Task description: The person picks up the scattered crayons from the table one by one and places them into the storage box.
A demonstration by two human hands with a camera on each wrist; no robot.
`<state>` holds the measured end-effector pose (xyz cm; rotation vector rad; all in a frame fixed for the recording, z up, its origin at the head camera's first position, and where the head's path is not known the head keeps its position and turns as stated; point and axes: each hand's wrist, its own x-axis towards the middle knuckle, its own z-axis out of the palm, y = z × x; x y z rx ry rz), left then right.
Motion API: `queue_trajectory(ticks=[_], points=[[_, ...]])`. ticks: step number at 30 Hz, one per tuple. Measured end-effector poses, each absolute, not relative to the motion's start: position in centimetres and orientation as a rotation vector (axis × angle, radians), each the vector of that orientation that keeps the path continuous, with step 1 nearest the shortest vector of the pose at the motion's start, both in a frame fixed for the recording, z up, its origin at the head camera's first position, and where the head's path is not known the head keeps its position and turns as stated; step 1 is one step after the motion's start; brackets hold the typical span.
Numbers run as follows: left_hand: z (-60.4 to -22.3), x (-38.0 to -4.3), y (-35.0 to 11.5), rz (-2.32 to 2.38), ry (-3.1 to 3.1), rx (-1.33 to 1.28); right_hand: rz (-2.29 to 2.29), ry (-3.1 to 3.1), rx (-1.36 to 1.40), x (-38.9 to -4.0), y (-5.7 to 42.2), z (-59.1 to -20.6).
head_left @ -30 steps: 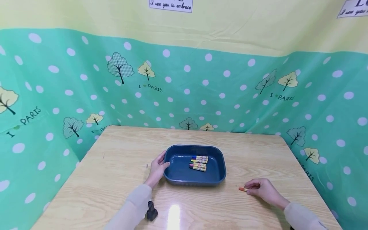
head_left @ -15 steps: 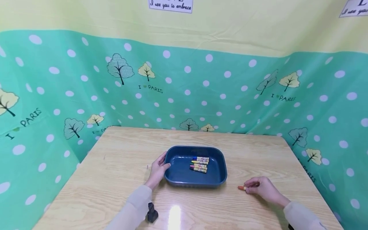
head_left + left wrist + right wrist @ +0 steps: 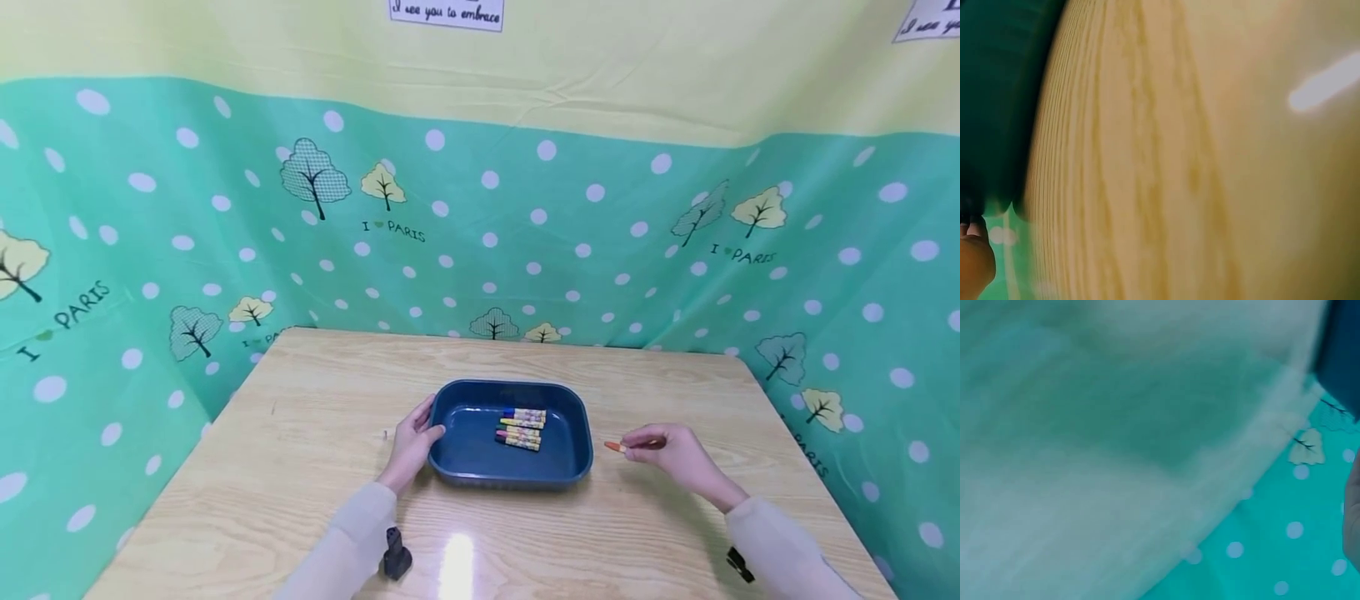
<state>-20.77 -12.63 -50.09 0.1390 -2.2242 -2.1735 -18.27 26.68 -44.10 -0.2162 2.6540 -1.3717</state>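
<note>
A dark blue rectangular tray [image 3: 510, 481] stands on the wooden table. Several paper-wrapped crayons [image 3: 521, 430] lie side by side inside it, right of its middle. My left hand [image 3: 408, 447] grips the tray's left end, thumb over the rim and fingers along the outside. Just right of the tray, my right hand [image 3: 678, 456] pinches an orange crayon [image 3: 614, 447] above the table, its coloured tip toward the tray. In the left wrist view only part of that hand [image 3: 975, 265] shows beside the tray wall [image 3: 1004, 100]. The right wrist view is blurred and does not show the crayon.
The wooden table [image 3: 322, 400] reaches back to a green and yellow printed curtain [image 3: 480, 208]. A black device [image 3: 396, 557] sits at the left wrist, another [image 3: 739, 564] at the right. Glare [image 3: 456, 567] shows on the table's near part.
My right hand has lifted the orange crayon off the table and brought it leftward and away from me, closer to the tray. My left hand and the tray stay put.
</note>
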Motion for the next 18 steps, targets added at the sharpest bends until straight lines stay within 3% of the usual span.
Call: queue_trajectory(ticks=[7,18], points=[[-50.1,-21.0,-12.6,-2.156,-2.235,0.140,-1.417,2.651,-0.239,-19.4,23.9,-42.6],[-49.9,-20.9,-12.5,-2.172,-2.238,0.139,-1.513,2.561,-0.148,-21.0,19.9,-43.5]])
